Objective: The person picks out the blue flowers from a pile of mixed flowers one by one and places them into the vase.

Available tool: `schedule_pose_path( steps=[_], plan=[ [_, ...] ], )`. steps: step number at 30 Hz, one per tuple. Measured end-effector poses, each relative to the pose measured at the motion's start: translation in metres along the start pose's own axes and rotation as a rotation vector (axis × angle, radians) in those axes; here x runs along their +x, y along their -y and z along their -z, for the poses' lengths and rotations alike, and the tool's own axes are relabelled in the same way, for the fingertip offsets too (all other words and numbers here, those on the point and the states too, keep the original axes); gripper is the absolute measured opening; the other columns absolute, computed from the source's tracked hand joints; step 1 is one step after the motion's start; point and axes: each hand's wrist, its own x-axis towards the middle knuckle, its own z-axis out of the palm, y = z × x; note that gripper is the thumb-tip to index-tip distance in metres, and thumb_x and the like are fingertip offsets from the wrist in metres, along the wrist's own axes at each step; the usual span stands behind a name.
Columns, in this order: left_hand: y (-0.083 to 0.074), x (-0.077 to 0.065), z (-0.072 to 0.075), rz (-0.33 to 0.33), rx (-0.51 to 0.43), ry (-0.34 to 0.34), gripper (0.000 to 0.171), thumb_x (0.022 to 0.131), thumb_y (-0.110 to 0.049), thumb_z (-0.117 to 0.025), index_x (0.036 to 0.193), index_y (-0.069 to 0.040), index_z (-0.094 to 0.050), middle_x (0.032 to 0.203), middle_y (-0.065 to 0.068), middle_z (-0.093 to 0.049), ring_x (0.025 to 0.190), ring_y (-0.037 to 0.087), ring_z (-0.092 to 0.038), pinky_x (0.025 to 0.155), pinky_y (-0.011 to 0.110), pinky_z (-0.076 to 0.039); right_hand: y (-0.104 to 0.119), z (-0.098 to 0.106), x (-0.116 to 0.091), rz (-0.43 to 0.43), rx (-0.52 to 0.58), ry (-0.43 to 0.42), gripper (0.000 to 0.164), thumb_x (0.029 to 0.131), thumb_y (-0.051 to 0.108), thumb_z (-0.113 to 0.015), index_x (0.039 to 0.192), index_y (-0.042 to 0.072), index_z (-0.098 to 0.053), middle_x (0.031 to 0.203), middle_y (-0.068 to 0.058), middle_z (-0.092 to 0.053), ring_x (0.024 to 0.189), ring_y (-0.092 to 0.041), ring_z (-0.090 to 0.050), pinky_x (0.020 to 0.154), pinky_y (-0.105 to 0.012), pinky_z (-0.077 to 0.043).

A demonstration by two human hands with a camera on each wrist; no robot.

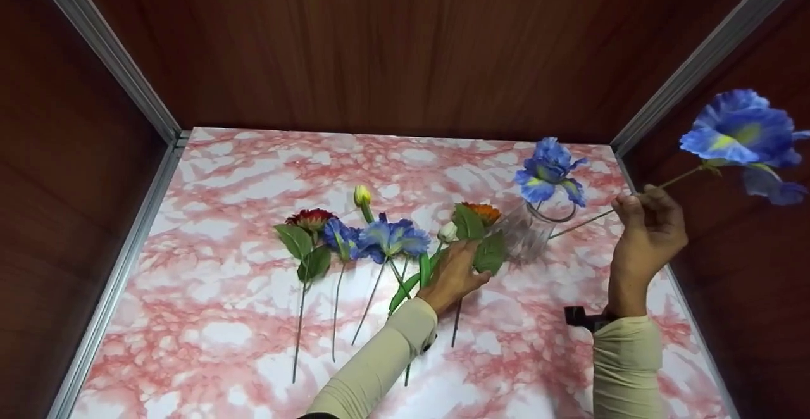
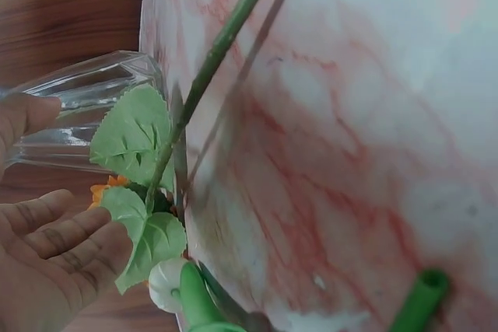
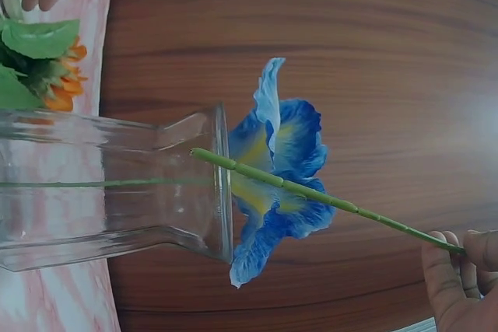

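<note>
My right hand pinches the stem of a blue iris between thumb and fingers. The bloom leans out to the right, and the stem's lower end overlaps the vase mouth in the right wrist view. A clear glass vase stands upright with another blue iris in it, bloom above the rim. Close over the flowers left of the vase is my left hand, its fingers extended. Right by it lie an orange flower with green leaves and a white bud.
To the left on the pink-and-white marbled table lie a dark red flower, two blue irises and a yellow bud. Brown wood-grain panels with metal edge strips enclose the table at the back and sides.
</note>
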Motion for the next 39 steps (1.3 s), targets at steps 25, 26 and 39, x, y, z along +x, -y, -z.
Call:
schedule_pose_path(
  steps=[25, 26, 39],
  plan=[
    [-0.004, 0.028, -0.023, 0.017, -0.121, -0.057, 0.064, 0.076, -0.026, -0.079, 0.133, -0.007, -0.056, 0.118, 0.009, -0.065, 0.110, 0.020, -0.058, 0.091, 0.029, -0.047, 0.001, -0.013, 0.015, 0.025, 0.074, -0.007, 0.026, 0.077, -0.020, -0.066, 0.102, -0.020, -0.058, 0.083, -0.026, -0.056, 0.070, -0.029, -0.065, 0.066, -0.035, -0.056],
    [-0.004, 0.028, -0.024, 0.016, -0.123, -0.065, 0.064, 0.076, -0.026, -0.079, 0.132, -0.006, -0.057, 0.117, 0.009, -0.065, 0.110, 0.020, -0.058, 0.091, 0.029, -0.047, 0.001, -0.013, 0.016, 0.025, 0.074, -0.010, 0.026, 0.077, -0.020, -0.066, 0.102, -0.021, -0.057, 0.082, -0.026, -0.056, 0.070, -0.030, -0.065, 0.066, -0.035, -0.056],
    [-0.011, 0.039, -0.034, 0.019, -0.209, -0.083, 0.066, 0.077, -0.021, -0.080, 0.136, -0.005, -0.053, 0.122, 0.011, -0.062, 0.111, 0.019, -0.058, 0.091, 0.027, -0.048, -0.007, -0.010, 0.022, 0.063, 0.048, -0.010, 0.032, 0.076, -0.018, -0.069, 0.103, -0.023, -0.055, 0.082, -0.024, -0.057, 0.070, -0.031, -0.064, 0.067, -0.036, -0.056]
  ],
)
